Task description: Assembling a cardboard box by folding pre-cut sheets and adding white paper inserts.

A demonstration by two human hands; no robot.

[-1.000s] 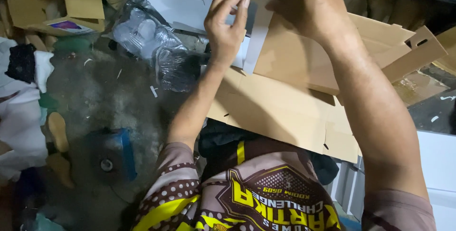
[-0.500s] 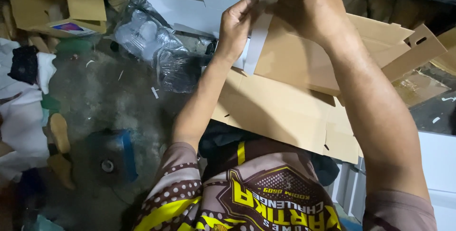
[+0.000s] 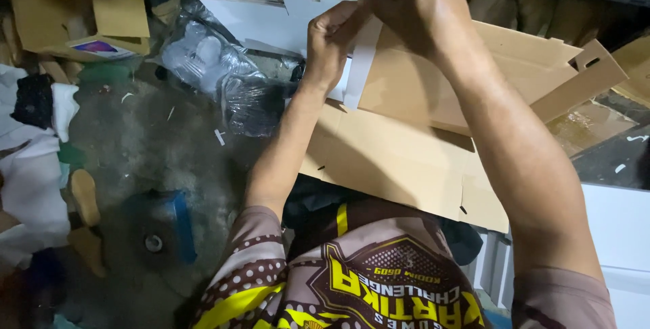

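Two hands up top, both pinching cardboard.
My left hand (image 3: 332, 48) and right hand (image 3: 420, 7) grip the white strip (image 3: 359, 65) at upper centre, over the brown cardboard sheet (image 3: 406, 160); grey concrete floor (image 3: 149, 146) left, plastic bags (image 3: 217, 72) upper left.

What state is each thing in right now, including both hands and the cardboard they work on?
Left hand: grip closed on the white flap's edge.
Right hand: grip closed on the cardboard's top edge.
White flap: bent up, pinched.
Brown cardboard blank: unfolded, lying flat across the lap.
Flat white cartons: stacked, unfolded.
Plastic bag of clear cups: crumpled, lying on the floor.
Brown box: open, flap raised.
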